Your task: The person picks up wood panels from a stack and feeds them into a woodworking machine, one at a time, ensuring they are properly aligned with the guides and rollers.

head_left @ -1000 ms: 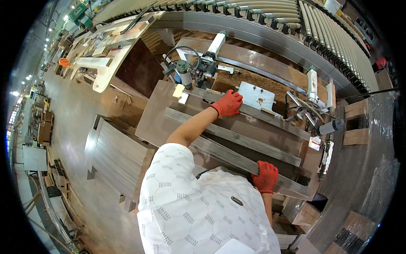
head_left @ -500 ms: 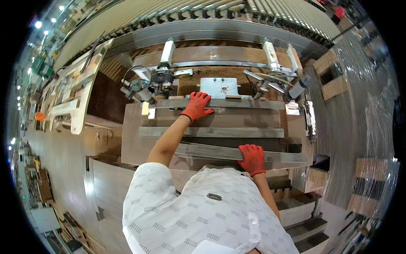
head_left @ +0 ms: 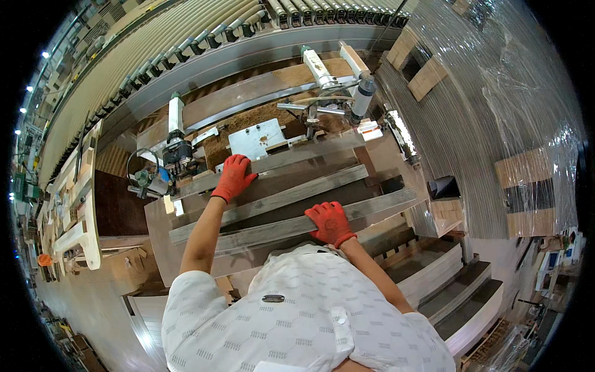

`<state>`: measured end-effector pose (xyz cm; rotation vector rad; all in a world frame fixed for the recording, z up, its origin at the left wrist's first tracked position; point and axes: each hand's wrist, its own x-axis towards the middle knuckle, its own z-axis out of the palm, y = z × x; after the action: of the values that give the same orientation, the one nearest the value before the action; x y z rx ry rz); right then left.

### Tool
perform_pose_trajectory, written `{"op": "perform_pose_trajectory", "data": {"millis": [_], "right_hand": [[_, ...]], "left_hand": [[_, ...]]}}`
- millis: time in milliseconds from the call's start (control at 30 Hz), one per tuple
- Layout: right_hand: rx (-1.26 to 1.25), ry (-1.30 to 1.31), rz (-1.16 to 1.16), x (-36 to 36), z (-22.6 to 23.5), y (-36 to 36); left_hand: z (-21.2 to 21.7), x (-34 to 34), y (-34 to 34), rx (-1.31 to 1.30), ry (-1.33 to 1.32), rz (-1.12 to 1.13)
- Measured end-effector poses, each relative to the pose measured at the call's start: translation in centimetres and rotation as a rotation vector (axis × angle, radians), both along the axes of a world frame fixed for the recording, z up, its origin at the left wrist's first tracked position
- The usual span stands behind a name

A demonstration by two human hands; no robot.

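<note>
three long grey wooden strips lie on the brown surface [head_left: 160, 239]: a far strip [head_left: 310, 154] along the far edge, a middle strip [head_left: 291, 198] running slantwise from near the left edge, and a near strip [head_left: 384, 203] close to the near edge, its right end near the right edge. no writing can be made out on them; their faces are streaked with fine, weathered-looking grain, darker in patches. the left hand [head_left: 233, 178], in a red glove, lies across the far strip, fingers over its top and thumb spread aside; i cannot tell whether they grip. the right hand [head_left: 331, 223], gloved alike, has its fingers bent over the near strip, but its underside is hidden, so i cannot tell whether it is clasped. a white block [head_left: 369, 130] with reddish marks sits at the far right corner. beyond the far edge are a pale metal plate [head_left: 256, 137] and a grey cylinder [head_left: 362, 99], then a roller conveyor [head_left: 186, 43]. plastic-wrapped grey boards [head_left: 434, 105] fill the right; a pale wooden bench [head_left: 83, 232] stands left. the white patterned shirt [head_left: 297, 335] bears a dark oval badge [head_left: 273, 298], too small to read.
</note>
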<state>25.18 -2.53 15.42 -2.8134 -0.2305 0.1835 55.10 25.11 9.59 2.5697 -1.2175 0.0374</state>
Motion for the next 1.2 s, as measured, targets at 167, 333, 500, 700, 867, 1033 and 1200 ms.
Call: {"op": "perform_pose_trajectory", "data": {"millis": [167,333,500,700,867,1033,1200], "right_hand": [[0.314,-0.262,-0.020,0.2,1.7,-1.0],[-0.105,-0.333,-0.105,4.1,3.6,-7.9],[-0.376,-0.018,-0.086,7.0,2.4,-13.8],[-0.119,0.092,0.069,9.3,-1.6,-13.8],[0.317,0.232,-0.249,13.8,-1.6,-20.6],[0.211,-0.185,-0.615,15.3,-8.7,-35.1],[0.164,0.043,-0.583,18.3,-6.6,-32.2]], "left_hand": [[2.5,-5.1,-1.4,0.051,0.310,-0.056],[5.5,-9.0,-4.1,-0.149,0.141,-0.114],[7.1,-10.6,-1.3,-0.066,0.149,-0.054],[3.8,-11.8,4.3,0.157,0.267,0.052],[2.9,-12.2,4.9,0.321,0.304,0.143],[1.0,-10.8,2.7,0.349,0.165,0.056],[1.1,-12.6,4.3,0.393,0.225,0.161]]}}
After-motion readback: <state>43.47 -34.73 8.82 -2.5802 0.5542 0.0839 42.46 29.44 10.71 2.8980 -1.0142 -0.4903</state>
